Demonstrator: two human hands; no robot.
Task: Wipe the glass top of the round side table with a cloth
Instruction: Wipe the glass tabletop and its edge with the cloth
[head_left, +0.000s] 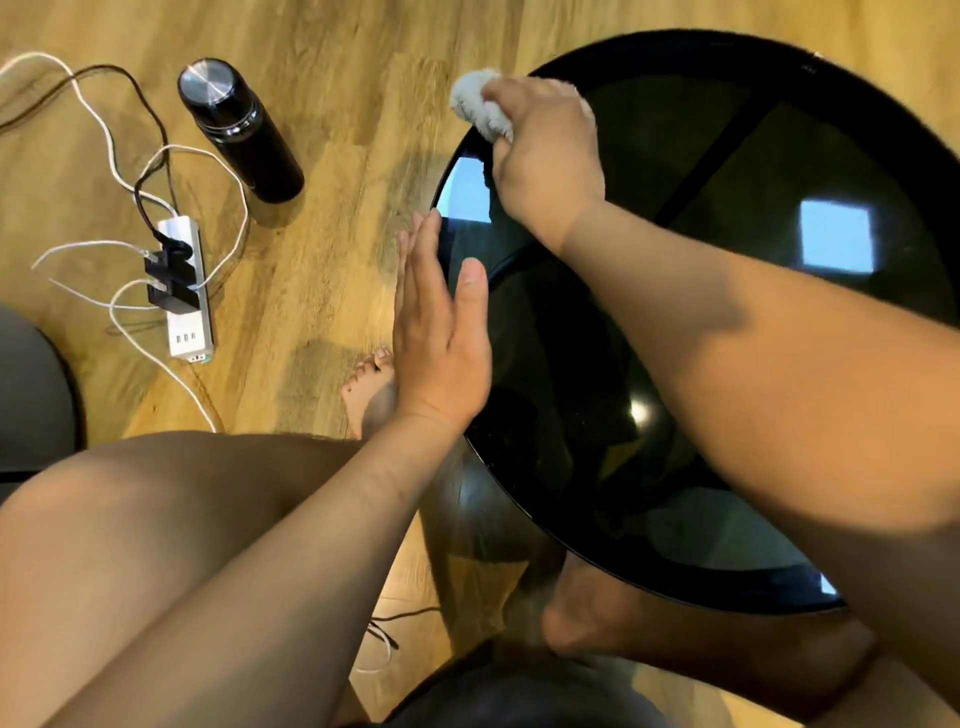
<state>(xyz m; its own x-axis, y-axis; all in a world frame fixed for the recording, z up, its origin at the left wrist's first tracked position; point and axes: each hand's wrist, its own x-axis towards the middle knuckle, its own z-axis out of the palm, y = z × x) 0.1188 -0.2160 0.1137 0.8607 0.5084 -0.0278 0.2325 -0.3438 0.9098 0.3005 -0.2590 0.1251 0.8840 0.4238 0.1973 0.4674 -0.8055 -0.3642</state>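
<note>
The left hand (441, 338) is flat, fingers straight and together, set edge-on against the left rim of the round bench (540, 499). Its thumb lies on the dark glass, and it holds nothing. Farther out, the right hand (545, 150) curls round a bunched grey cloth (478, 106) and presses it on the far-left edge of the glass top (779, 171), part of the cloth poking past the rim. The glass carries bright square reflections and shows a dark crossbar (717, 150) beneath. A bare knee (156, 493) is nearest, with a foot (366, 389) on the wooden floor (322, 234). Left of the bench lies a white power strip (187, 312) with black plugs (166, 280) in it, and beyond it stands a black flask (239, 130) with a silvery cap
</note>
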